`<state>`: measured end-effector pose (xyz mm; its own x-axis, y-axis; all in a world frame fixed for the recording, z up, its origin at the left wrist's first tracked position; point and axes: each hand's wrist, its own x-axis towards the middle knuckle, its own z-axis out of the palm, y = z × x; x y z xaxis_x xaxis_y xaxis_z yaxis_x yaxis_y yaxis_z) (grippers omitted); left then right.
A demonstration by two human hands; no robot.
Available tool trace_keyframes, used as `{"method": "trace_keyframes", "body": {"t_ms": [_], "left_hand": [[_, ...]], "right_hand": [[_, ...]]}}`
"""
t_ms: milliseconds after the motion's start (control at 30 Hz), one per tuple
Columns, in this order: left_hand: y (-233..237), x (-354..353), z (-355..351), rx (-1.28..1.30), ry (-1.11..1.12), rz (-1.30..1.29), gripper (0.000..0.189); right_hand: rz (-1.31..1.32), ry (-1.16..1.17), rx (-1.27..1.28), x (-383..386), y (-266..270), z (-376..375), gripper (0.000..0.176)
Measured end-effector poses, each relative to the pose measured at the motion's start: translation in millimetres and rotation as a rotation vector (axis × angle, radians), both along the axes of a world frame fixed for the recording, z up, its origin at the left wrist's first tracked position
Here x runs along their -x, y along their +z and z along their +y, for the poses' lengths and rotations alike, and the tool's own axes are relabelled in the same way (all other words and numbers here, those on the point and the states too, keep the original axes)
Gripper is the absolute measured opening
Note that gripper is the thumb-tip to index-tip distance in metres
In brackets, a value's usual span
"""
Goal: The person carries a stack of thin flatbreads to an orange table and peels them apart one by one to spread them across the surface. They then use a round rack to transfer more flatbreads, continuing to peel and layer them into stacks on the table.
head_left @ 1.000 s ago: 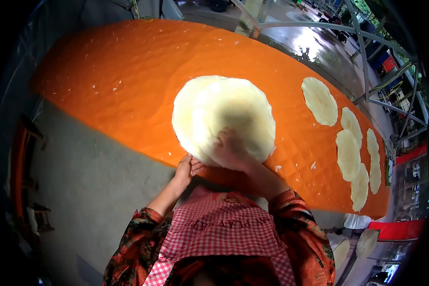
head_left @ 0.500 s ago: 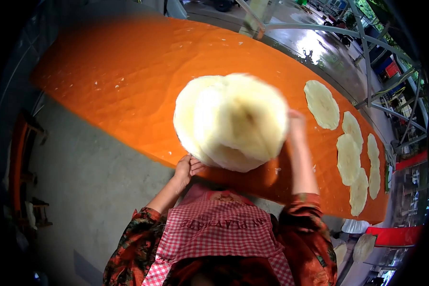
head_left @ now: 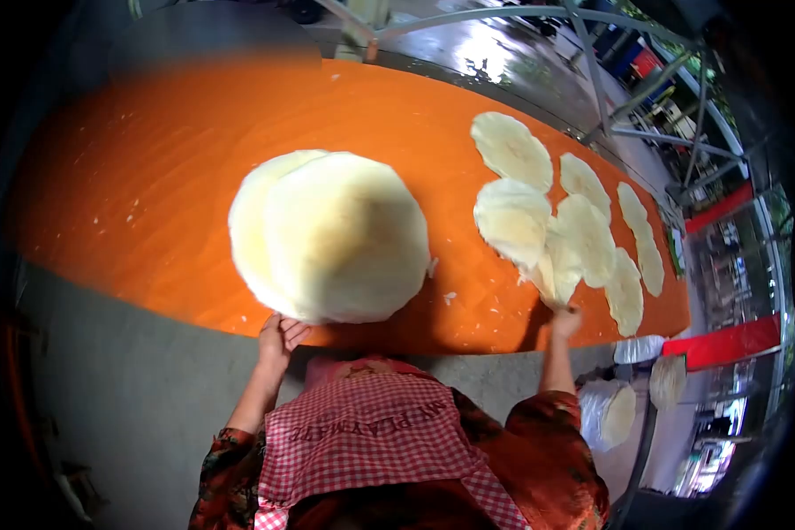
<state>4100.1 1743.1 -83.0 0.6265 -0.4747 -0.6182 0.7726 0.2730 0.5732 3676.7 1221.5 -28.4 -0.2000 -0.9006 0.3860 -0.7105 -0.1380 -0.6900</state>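
Observation:
In the head view, a stack of pale round dough sheets (head_left: 344, 238) lies on the orange tabletop, its discs overlapping unevenly. My left hand (head_left: 281, 337) rests palm up at the stack's near edge, fingers stretched out and touching or just below the rim. Over to the right, my right hand (head_left: 564, 322) is closed on the near edge of one thin dough sheet (head_left: 558, 265). That sheet is bunched toward my fingers and spreads across the table, overlapping its neighbours. Several single dough sheets (head_left: 585, 238) lie around it.
White crumbs dot the orange table (head_left: 185, 230). Metal frame bars (head_left: 601, 79) stand beyond its far right edge. A plastic bag with round sheets (head_left: 611, 413) and a red strip (head_left: 723, 343) are off the right end.
My right hand has moved from the stack to the right, carrying a dough sheet onto the table among the single ones. The view has turned right; my left hand stays by the stack.

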Motion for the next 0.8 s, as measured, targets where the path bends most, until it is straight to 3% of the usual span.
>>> {"method": "trace_keyframes", "body": {"t_ms": [67, 100, 167, 233, 300, 400, 500, 633, 700, 733, 800], "left_hand": [[-3, -2, 0, -0.022, 0.002, -0.001, 0.034], [-6, -3, 0, -0.036, 0.004, 0.006, 0.035], [-4, -1, -3, -0.065, 0.007, 0.017, 0.035], [6, 0, -6, -0.098, 0.009, 0.027, 0.036], [1, 2, -5, -0.127, -0.008, -0.002, 0.037], [-10, 0, -5, -0.171, -0.012, -0.017, 0.037], [13, 7, -17, -0.205, 0.018, -0.031, 0.036], [11, 8, -21, -0.25, 0.063, -0.062, 0.036], [10, 12, -26, -0.297, 0.094, -0.076, 0.036], [12, 13, -28, -0.318, 0.105, -0.069, 0.036], [17, 11, -32, -0.363, 0.119, -0.061, 0.036]], "right_hand": [[-0.013, 0.313, 0.007, -60, -4, 34, 0.024], [0.267, 0.421, 0.07, -88, 8, 49, 0.033], [0.499, 0.427, 0.28, -136, 14, 57, 0.049], [0.633, 0.492, 0.301, -173, 35, 51, 0.062], [0.84, 0.62, 0.174, -193, 31, 39, 0.058], [1.206, 0.597, 0.387, -203, -51, -10, 0.049], [1.236, 0.633, -0.072, -221, -33, -34, 0.036], [1.072, 0.834, -0.599, -251, -3, -99, 0.03], [0.83, 0.847, -0.514, -281, 25, -145, 0.026], [0.622, 0.85, -0.31, -299, 42, -169, 0.025], [0.445, 0.823, 0.054, -338, 124, -219, 0.024]]}}
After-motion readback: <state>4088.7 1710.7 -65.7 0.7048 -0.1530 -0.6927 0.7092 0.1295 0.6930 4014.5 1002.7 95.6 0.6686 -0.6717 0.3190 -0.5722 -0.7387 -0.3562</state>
